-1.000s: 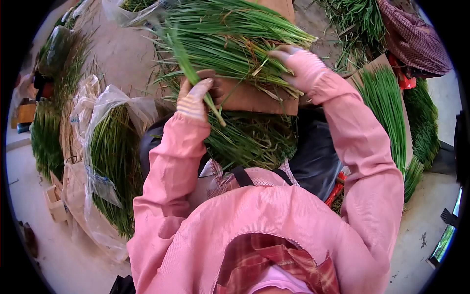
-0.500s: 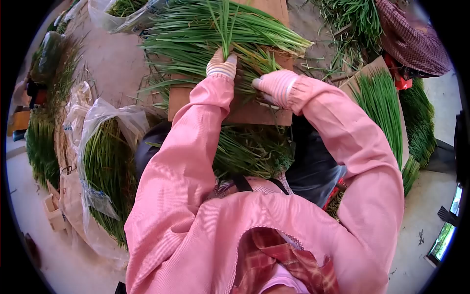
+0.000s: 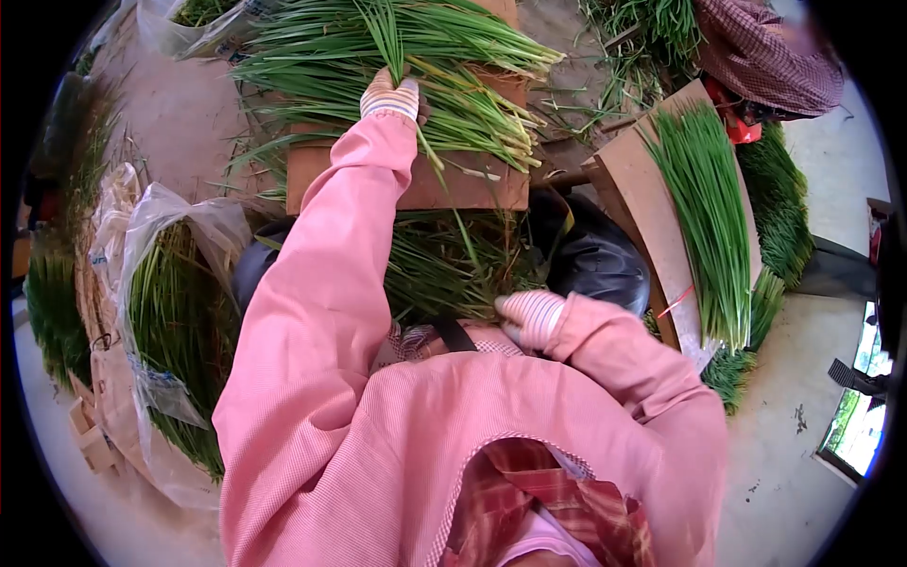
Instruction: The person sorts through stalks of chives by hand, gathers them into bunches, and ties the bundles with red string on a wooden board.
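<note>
My left hand (image 3: 390,94), in a striped glove, is closed round a small bunch of garlic chives (image 3: 382,38), long green leaves that point away from me. Beneath and beside it lies a big heap of garlic chives (image 3: 312,61) on a cardboard-covered surface (image 3: 326,180), pale stem ends to the right. My right hand (image 3: 531,315), in a matching glove, is drawn back close to my lap, above loose trimmings (image 3: 444,265). Its fingers are curled together; whatever they may hold is hidden.
On the right, a neat bunch of chives (image 3: 704,217) rests on cardboard (image 3: 638,198), with a red tie near it. A plastic bag of leaves (image 3: 175,302) stands on the left. A person's checked sleeve (image 3: 770,57) shows at the upper right.
My right hand has moved from beside the heap back towards my body. My left hand keeps its grip on the chives. The whole view has shifted slightly.
</note>
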A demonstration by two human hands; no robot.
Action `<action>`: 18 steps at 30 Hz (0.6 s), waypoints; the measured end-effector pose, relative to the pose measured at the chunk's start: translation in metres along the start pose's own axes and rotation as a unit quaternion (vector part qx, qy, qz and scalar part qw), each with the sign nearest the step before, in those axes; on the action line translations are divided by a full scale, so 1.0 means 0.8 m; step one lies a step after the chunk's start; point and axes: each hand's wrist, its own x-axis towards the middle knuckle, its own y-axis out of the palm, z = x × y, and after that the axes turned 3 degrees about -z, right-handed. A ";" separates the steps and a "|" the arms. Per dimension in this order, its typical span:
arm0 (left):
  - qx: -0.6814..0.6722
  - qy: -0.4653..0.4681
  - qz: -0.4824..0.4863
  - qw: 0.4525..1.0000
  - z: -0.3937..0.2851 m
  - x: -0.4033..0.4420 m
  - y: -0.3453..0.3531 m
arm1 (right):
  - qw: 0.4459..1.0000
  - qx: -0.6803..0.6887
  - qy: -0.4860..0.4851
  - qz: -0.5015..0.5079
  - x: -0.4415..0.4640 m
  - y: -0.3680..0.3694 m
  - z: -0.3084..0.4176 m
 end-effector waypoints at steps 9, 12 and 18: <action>-0.120 -0.028 0.038 0.992 -0.001 -0.003 -0.021 | 0.994 -0.095 0.019 0.051 -0.031 -0.053 0.039; -0.236 -0.001 0.046 0.971 -0.018 -0.023 -0.045 | 0.983 -0.123 0.032 -0.135 -0.031 -0.113 0.037; -0.332 0.064 0.067 0.939 -0.054 -0.133 -0.047 | 0.898 0.230 -0.173 -0.332 0.066 -0.100 0.058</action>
